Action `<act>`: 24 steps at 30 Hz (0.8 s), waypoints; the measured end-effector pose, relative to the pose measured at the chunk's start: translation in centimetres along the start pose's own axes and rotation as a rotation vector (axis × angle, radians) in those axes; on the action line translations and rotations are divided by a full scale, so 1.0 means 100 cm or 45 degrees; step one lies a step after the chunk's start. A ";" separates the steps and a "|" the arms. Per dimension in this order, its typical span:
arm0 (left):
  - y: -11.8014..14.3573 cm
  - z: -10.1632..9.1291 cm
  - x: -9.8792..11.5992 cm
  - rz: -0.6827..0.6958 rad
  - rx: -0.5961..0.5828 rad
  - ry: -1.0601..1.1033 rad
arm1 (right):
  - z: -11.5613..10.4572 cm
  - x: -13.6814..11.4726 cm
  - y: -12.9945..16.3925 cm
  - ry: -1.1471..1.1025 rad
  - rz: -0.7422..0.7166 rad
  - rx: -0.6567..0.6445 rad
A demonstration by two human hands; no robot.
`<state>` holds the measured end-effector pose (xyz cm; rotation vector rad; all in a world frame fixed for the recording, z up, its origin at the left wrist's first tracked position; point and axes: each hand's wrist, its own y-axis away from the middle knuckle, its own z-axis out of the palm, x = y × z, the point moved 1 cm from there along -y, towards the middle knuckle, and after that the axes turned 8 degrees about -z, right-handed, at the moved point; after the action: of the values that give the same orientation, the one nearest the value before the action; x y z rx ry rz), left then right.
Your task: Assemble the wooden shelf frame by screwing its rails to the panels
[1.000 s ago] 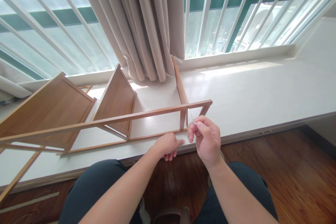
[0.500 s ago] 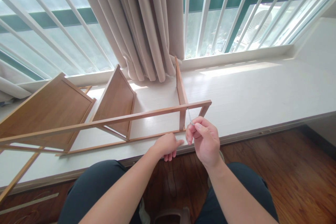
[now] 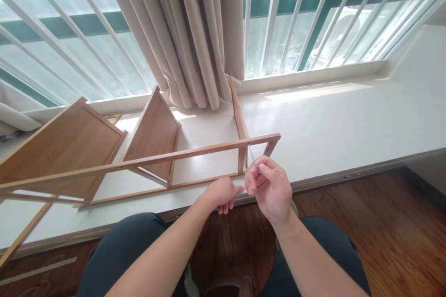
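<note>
My right hand (image 3: 270,190) is closed, with thumb and fingertips pinching a thin metal hex key (image 3: 251,154). The key's far end meets the upper rail of a wooden shelf frame (image 3: 198,151), where an end shelf board (image 3: 238,111) joins it. Beside it, my left hand (image 3: 223,192) rests at the front edge of the white ledge, just below the frame's lower rail. Its thumb points right and its other fingers curl loosely downward, holding nothing I can see. The frame lies on its side, with a middle board (image 3: 155,134) and a larger left board (image 3: 66,144) standing in it.
The white ledge (image 3: 331,125) runs along the barred window. A beige curtain (image 3: 184,32) hangs down behind the frame. My knees (image 3: 128,246) are below the ledge, above a dark wooden floor (image 3: 379,222). Part of a stool (image 3: 230,285) shows at the bottom.
My right hand has turned and shifted very slightly left with the hex key. The end shelf board's far top corner has tipped a little left. My left hand stays put.
</note>
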<state>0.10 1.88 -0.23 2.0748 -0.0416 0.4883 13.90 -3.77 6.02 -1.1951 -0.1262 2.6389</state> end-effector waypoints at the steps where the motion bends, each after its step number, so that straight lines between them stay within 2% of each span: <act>1: 0.000 0.000 0.000 -0.002 0.001 0.003 | 0.001 0.000 0.000 -0.010 0.012 0.000; 15: -0.003 0.002 -0.002 0.007 -0.005 -0.025 | 0.002 0.001 0.002 0.033 0.000 -0.024; 19: 0.006 0.002 0.004 0.162 0.076 0.051 | -0.001 0.002 0.002 0.113 -0.028 -0.002; 21: 0.017 -0.002 0.009 0.246 0.146 0.163 | -0.002 0.004 0.002 0.157 -0.032 0.002; 24: 0.034 -0.012 0.016 0.352 0.165 0.360 | -0.003 0.004 0.003 0.208 -0.042 -0.021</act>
<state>0.45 1.31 3.65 2.1162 -0.1339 0.9727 13.77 -4.00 5.47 -1.3956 -0.1372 2.5043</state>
